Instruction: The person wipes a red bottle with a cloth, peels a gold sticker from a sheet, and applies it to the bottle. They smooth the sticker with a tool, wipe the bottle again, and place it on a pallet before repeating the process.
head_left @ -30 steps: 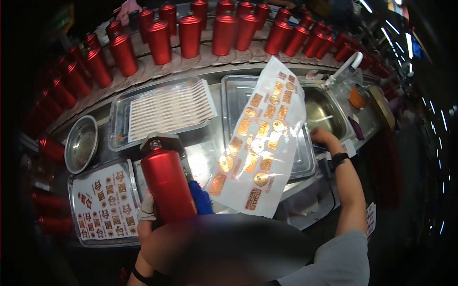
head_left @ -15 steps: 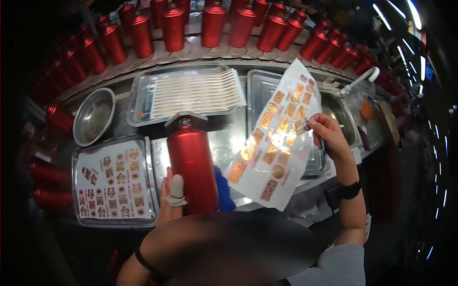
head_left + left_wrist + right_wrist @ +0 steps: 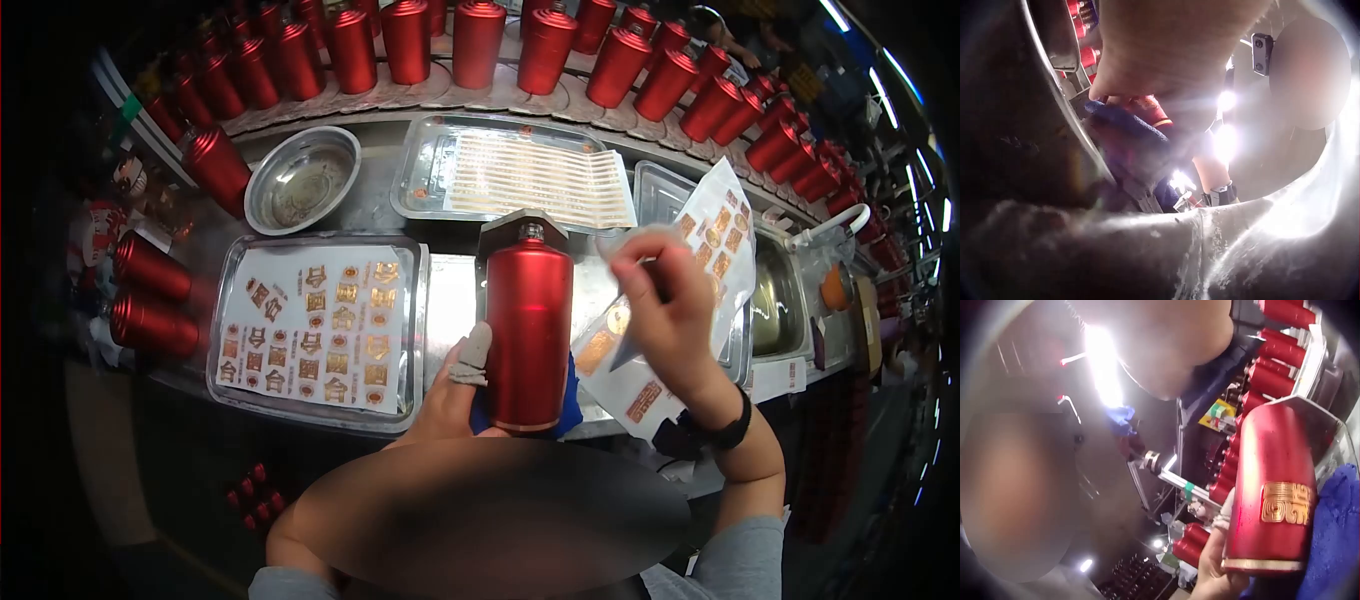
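My left hand holds a red metallic bottle upright in front of me, its thumb wrapped in a pale cover. Blue cloth shows beside the bottle's base, and a grey angular holder stands behind it. The right wrist view shows a gold emblem on the bottle's side. My right hand, blurred, is raised right of the bottle with curled fingers, a flat dark blue piece under its palm. A faint clear film shows at its fingertips. Below lies a gold sticker sheet.
A tray with another sticker sheet lies left, below a metal bowl. Farther back, a tray holds a striped sheet. Red bottles line the curved conveyor; the sink is at right.
My right hand has come up from beside the sink, across the sticker sheet, to near the bottle. The head view has turned rightward; the left hand keeps holding the bottle.
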A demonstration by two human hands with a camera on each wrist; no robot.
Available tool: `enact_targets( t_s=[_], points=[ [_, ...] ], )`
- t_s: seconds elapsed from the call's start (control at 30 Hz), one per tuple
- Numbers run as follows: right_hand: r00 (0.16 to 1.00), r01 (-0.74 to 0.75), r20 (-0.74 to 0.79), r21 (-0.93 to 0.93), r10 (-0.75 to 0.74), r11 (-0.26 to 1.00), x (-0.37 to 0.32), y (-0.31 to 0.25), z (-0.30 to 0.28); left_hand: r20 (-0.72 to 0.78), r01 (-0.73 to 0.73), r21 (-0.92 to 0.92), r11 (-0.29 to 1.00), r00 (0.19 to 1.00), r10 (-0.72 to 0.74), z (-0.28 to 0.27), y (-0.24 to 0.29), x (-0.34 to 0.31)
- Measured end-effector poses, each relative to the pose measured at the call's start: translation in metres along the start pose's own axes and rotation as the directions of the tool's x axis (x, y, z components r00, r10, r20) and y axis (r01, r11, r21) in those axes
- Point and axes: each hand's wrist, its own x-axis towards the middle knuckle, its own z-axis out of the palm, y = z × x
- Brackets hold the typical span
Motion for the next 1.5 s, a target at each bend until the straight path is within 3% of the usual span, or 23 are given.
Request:
enact_targets(
  t_s=[0.03, 0.1, 0.17, 0.27, 0.3, 0.37, 0.47, 0.67, 0.77, 0.9, 1.0, 1.27, 1.5],
  points=[
    [0.951, 0.309, 0.085, -0.185, -0.298, 0.933, 0.002, -0.009, 0.007, -0.002, -0.014, 0.024, 1.000, 1.000, 0.014, 0.000, 0.001, 0.000],
    [0.807, 0.587, 0.306, -0.317, -0.505, 0.745, -0.016, 0.006, 0.015, 0.012, 0.001, 0.056, 0.998, 1.000, -0.002, -0.006, 0.008, 0.000],
    [0.813, 0.559, 0.386, -0.304, -0.437, 0.772, -0.035, 0.009, 0.018, 0.043, 0.059, 0.073, 0.996, 0.997, -0.063, -0.018, 0.016, 0.003],
    [0.801, 0.585, 0.352, -0.290, -0.484, 0.758, -0.043, 0.011, 0.021, 0.013, 0.211, -0.456, 0.865, 0.973, -0.231, -0.022, 0.006, 0.017],
    [0.816, 0.558, 0.361, -0.288, -0.452, 0.778, -0.047, 0.011, 0.021, 0.004, 0.312, -0.582, 0.751, 0.925, -0.381, -0.025, 0.018, 0.032],
    [0.838, 0.513, 0.373, -0.287, -0.399, 0.809, -0.051, 0.012, 0.022, -0.052, 0.304, -0.657, 0.690, 0.895, -0.443, -0.020, 0.011, 0.051],
    [0.858, 0.486, 0.329, -0.279, -0.393, 0.828, -0.058, 0.014, 0.027, -0.018, 0.353, -0.618, 0.703, 0.887, -0.461, -0.012, 0.019, 0.070],
    [0.927, 0.312, 0.228, -0.022, -0.299, 0.950, -0.058, 0.003, 0.028, -0.125, 0.296, -0.581, 0.759, 0.888, -0.442, -0.002, 0.018, 0.072],
    [0.993, -0.077, 0.088, -0.053, 0.081, 0.996, -0.058, -0.005, 0.029, -0.130, 0.305, -0.629, 0.715, 0.866, -0.483, 0.002, 0.011, 0.069],
    [0.883, -0.470, 0.098, 0.177, 0.459, 0.865, -0.054, 0.001, 0.037, -0.107, 0.278, -0.582, 0.764, 0.905, -0.411, -0.001, 0.016, 0.057],
    [0.901, -0.429, 0.113, 0.083, 0.420, 0.899, -0.058, 0.006, 0.039, -0.138, 0.222, -0.520, 0.825, 0.931, -0.337, 0.000, 0.015, 0.053],
    [0.890, -0.456, 0.094, 0.142, 0.447, 0.878, -0.059, 0.008, 0.044, -0.052, 0.297, -0.550, 0.781, 0.920, -0.387, -0.001, 0.015, 0.052],
    [0.879, -0.476, 0.086, 0.186, 0.468, 0.860, -0.060, 0.008, 0.047, -0.127, 0.238, -0.579, 0.780, 0.919, -0.374, 0.003, 0.015, 0.054]
  ],
)
